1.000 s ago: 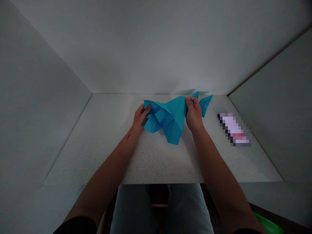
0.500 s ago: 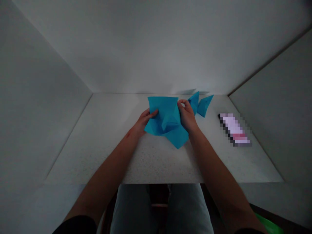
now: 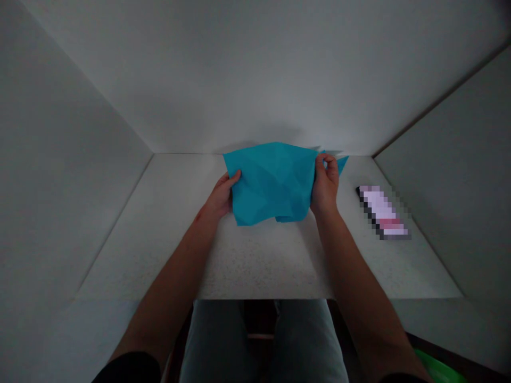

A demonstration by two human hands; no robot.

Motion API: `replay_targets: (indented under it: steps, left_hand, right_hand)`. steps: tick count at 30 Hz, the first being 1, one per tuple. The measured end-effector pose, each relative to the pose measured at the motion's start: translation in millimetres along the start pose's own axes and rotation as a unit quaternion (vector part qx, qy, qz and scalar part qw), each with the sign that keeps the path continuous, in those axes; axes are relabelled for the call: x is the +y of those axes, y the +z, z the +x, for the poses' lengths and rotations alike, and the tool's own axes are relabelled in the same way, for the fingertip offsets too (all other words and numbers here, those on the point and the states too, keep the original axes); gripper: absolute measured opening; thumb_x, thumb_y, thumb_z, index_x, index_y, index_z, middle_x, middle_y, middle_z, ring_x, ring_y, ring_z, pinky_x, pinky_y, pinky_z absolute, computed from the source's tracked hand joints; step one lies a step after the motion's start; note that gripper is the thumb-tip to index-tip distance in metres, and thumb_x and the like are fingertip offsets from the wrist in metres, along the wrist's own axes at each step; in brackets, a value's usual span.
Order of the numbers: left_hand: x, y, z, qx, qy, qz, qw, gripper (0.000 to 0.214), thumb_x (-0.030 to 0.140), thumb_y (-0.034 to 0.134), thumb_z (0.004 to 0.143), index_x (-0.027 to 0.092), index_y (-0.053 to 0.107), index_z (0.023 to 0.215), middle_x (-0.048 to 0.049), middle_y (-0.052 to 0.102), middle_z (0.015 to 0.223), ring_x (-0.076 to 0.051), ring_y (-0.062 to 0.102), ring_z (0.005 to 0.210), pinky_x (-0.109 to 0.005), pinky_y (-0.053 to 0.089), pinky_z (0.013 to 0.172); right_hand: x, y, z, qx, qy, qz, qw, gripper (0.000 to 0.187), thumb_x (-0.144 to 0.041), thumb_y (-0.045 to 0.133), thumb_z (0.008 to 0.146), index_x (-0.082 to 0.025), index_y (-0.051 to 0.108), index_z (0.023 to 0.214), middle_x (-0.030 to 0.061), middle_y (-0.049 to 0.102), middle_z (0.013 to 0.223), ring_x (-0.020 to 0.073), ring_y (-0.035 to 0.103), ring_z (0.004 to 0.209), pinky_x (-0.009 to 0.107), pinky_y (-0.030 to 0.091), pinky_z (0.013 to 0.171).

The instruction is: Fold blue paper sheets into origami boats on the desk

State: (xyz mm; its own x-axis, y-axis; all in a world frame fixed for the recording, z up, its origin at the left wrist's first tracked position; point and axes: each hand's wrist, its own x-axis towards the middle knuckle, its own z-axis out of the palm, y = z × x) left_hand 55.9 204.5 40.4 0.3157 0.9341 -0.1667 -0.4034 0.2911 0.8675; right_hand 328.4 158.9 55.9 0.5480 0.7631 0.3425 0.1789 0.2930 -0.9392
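A creased blue paper sheet is held up over the white table, spread almost flat. My left hand grips its left edge, thumb on the front. Along the sheet's right edge, my right hand pinches near the upper corner. Behind my right hand, a small folded blue paper piece lies on the table, mostly hidden.
A pixelated phone-like object lies at the right of the table. White walls close the table in on the left, back and right. My legs show under the front edge. Something green sits at the lower right.
The paper was partly folded and bunched between my hands. Both hands have moved apart and the sheet has opened out wide, now hiding most of the folded pieces behind it.
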Motion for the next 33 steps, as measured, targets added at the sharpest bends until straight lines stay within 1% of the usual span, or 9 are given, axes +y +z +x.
replay_targets:
  steps: [5,9,15,18,20,23,27,30,33]
  left_hand:
    - [8,-16.0,-10,0.061,0.061,0.120,0.989,0.053,0.055,0.087,0.083,0.018,0.076,0.119,-0.0132,0.082,0.110,-0.029,0.078,0.103,-0.047,0.064,0.097]
    - [29,-40.7,-31,0.111,0.127,0.309,0.936,0.051,0.060,0.079,0.087,0.017,0.077,0.115,-0.0119,0.081,0.107,-0.029,0.074,0.100,-0.045,0.061,0.097]
    - [64,-72.5,-74,0.187,0.100,0.600,0.771,0.043,0.048,0.056,0.101,0.017,0.073,0.126,-0.0183,0.075,0.122,-0.036,0.068,0.116,-0.052,0.051,0.109]
    - [58,-64.5,-106,0.268,0.106,0.707,0.646,0.059,0.042,0.054,0.101,0.010,0.058,0.150,-0.0274,0.058,0.150,-0.043,0.054,0.139,-0.059,0.042,0.117]
    - [41,-49.0,-130,0.273,0.124,0.745,0.596,0.064,0.045,0.050,0.104,0.007,0.053,0.155,-0.0300,0.049,0.158,-0.046,0.046,0.146,-0.064,0.036,0.120]
    - [8,-22.3,-156,0.211,0.110,0.763,0.601,0.067,0.057,0.047,0.105,0.014,0.057,0.155,-0.0286,0.051,0.160,-0.048,0.045,0.148,-0.066,0.034,0.120]
    - [-16,-7.6,-163,0.213,0.071,0.750,0.622,0.074,0.063,0.042,0.106,0.011,0.055,0.157,-0.0321,0.047,0.164,-0.051,0.042,0.152,-0.069,0.033,0.120]
    - [-11,-19.9,-158,0.194,0.066,0.744,0.636,0.073,0.063,0.042,0.106,0.010,0.056,0.154,-0.0299,0.046,0.166,-0.047,0.039,0.158,-0.067,0.027,0.126]
    - [4,-48.1,-156,0.128,0.080,0.768,0.623,0.068,0.057,0.046,0.104,0.013,0.056,0.155,-0.0243,0.046,0.169,-0.042,0.033,0.163,-0.065,0.018,0.132]
  right_hand:
    - [-6,-9,4,0.021,-0.006,-0.006,1.000,0.057,-0.080,0.066,0.091,-0.027,0.060,0.110,0.0007,0.061,0.089,0.0209,0.063,0.083,0.031,0.050,0.067]
    - [-15,-7,-1,-0.026,-0.017,-0.023,0.999,0.050,-0.073,0.065,0.097,-0.027,0.061,0.115,-0.0003,0.060,0.084,0.0198,0.059,0.075,0.032,0.050,0.065]
    - [-36,9,-45,-0.102,-0.127,-0.168,0.972,0.042,-0.052,0.061,0.104,-0.022,0.063,0.134,0.0137,0.069,0.123,0.0266,0.067,0.096,0.046,0.057,0.090]
    - [-40,16,-92,-0.269,-0.188,-0.273,0.904,0.039,-0.044,0.052,0.110,-0.024,0.067,0.140,0.0169,0.064,0.150,0.0348,0.061,0.134,0.056,0.047,0.114]
    - [-39,19,-128,-0.358,-0.193,-0.331,0.851,0.041,-0.044,0.053,0.110,-0.026,0.068,0.144,0.0153,0.060,0.159,0.0377,0.052,0.148,0.059,0.040,0.121]
    - [-43,16,-181,-0.393,-0.175,-0.393,0.813,0.051,-0.051,0.056,0.109,-0.023,0.064,0.151,0.0181,0.055,0.164,0.0410,0.052,0.148,0.062,0.040,0.120]
    - [-67,-1,-225,-0.470,-0.199,-0.363,0.779,0.055,-0.057,0.055,0.110,-0.025,0.062,0.154,0.0155,0.059,0.161,0.0369,0.059,0.139,0.056,0.044,0.116]
    - [-84,-24,-227,-0.492,-0.209,-0.322,0.782,0.052,-0.055,0.055,0.110,-0.028,0.061,0.154,0.0130,0.063,0.156,0.0329,0.059,0.138,0.053,0.043,0.116]
    - [-85,-55,-203,-0.435,-0.178,-0.338,0.816,0.044,-0.050,0.055,0.111,-0.027,0.066,0.147,0.0143,0.069,0.146,0.0327,0.062,0.134,0.052,0.043,0.112]
